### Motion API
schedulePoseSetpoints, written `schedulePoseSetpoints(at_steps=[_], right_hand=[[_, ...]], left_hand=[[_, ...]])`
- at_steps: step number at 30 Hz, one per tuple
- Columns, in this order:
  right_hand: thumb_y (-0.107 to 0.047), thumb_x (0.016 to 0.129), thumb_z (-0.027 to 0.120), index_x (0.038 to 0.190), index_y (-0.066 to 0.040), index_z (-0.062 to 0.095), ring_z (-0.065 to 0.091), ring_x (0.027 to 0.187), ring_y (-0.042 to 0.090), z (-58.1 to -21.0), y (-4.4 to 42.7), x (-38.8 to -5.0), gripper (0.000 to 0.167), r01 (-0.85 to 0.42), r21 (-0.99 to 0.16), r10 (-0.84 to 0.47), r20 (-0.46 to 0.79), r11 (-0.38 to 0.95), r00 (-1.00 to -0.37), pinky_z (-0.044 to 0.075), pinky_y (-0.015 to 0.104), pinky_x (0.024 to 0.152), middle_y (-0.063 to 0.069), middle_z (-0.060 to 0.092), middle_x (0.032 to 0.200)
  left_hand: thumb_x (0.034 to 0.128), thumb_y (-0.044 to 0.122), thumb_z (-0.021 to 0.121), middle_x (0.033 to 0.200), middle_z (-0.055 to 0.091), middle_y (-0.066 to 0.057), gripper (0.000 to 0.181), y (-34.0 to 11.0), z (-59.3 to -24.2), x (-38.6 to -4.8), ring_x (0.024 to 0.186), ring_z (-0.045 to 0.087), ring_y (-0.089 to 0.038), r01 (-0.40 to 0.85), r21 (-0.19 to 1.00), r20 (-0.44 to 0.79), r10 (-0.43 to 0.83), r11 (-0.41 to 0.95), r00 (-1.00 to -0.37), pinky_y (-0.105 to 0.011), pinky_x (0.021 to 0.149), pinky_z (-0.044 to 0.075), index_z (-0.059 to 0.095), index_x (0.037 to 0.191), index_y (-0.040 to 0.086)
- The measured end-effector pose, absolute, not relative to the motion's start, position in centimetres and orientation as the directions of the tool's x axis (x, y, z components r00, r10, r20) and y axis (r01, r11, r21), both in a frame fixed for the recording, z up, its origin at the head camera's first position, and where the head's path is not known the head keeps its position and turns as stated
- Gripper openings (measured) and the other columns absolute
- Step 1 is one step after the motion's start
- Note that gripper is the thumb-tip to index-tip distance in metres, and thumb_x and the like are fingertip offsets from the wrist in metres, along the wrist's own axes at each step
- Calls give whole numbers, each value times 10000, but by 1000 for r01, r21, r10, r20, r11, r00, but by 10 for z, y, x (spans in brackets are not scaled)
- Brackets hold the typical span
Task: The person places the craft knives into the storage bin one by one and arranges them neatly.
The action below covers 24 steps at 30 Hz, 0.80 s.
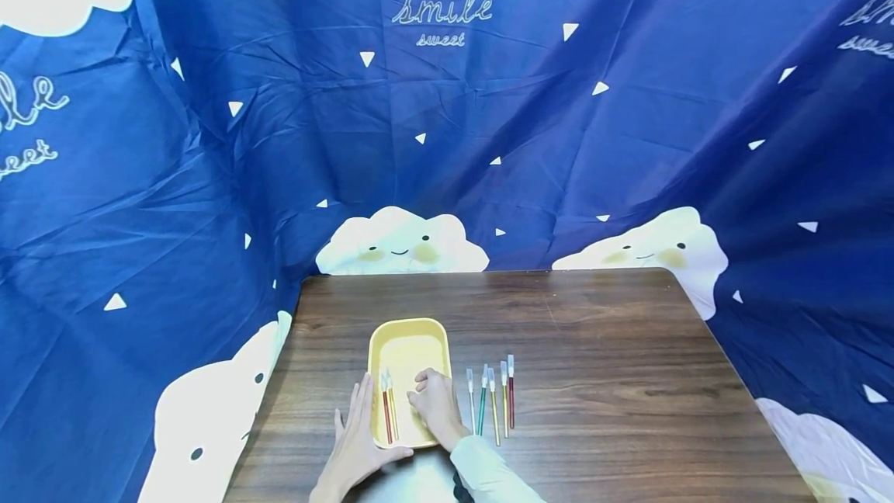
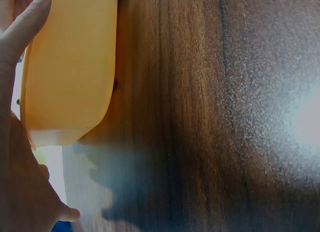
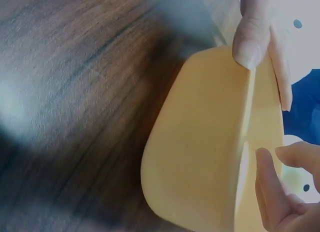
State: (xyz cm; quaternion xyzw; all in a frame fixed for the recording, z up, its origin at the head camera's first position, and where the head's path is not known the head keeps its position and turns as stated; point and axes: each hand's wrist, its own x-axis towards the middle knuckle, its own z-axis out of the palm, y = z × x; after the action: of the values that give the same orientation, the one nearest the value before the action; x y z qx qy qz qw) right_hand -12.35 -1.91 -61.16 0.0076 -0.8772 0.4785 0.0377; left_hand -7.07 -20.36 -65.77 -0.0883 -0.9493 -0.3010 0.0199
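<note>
A yellow plastic tray (image 1: 408,349) sits on the table. Inside it, along its left side, lie a red-handled paintbrush (image 1: 387,414) and a gold-handled paintbrush (image 1: 394,410). My left hand (image 1: 355,441) braces the tray's front left corner, fingers extended along the left side. Its thumb (image 3: 247,51) rests on the front rim in the right wrist view. Over the tray's right part is my right hand (image 1: 437,408), its fingers bent loosely. The right wrist view shows a gap between its fingertips (image 3: 263,159) and no brush there. Its palm side is hidden in the head view.
Right of the tray, several paintbrushes lie side by side, among them a green one (image 1: 482,406), a gold one (image 1: 495,414) and a red one (image 1: 511,398). They lie close to my right wrist. Blue printed cloth (image 1: 433,115) hangs behind the brown wooden table (image 1: 601,379).
</note>
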Motion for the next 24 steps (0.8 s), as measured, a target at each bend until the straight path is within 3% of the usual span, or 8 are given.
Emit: schedulePoseSetpoints(at_steps=[7, 16, 24], right_hand=[[25, 792, 868, 969, 43, 714, 594, 502, 43, -604, -7, -126, 235, -61, -875, 20, 81, 480, -996, 516, 195, 490, 42, 693, 783], [26, 804, 853, 1005, 60, 714, 624, 527, 69, -595, 14, -127, 247, -100, -882, 14, 120, 460, -993, 520, 201, 478, 90, 708, 825], [39, 789, 857, 997, 67, 723, 690, 701, 147, -597, 32, -127, 249, -109, -882, 47, 147, 459, -988, 580, 239, 620, 147, 729, 857]], left_hand=[[668, 763, 860, 1764, 110, -164, 1478, -204, -657, -71, 1564, 172, -525, 168, 565, 74, 154, 808, -985, -892, 1080, 119, 62, 1701, 71], [667, 763, 860, 1769, 82, -154, 1486, -204, -658, -72, 1568, 147, -527, 158, 578, 56, 154, 800, -986, -894, 1081, 98, 41, 1704, 84], [672, 777, 852, 1778, 52, -124, 1484, -204, -655, -73, 1577, 127, -514, 128, 596, 22, 144, 793, -989, -883, 1094, 79, 34, 1706, 96]])
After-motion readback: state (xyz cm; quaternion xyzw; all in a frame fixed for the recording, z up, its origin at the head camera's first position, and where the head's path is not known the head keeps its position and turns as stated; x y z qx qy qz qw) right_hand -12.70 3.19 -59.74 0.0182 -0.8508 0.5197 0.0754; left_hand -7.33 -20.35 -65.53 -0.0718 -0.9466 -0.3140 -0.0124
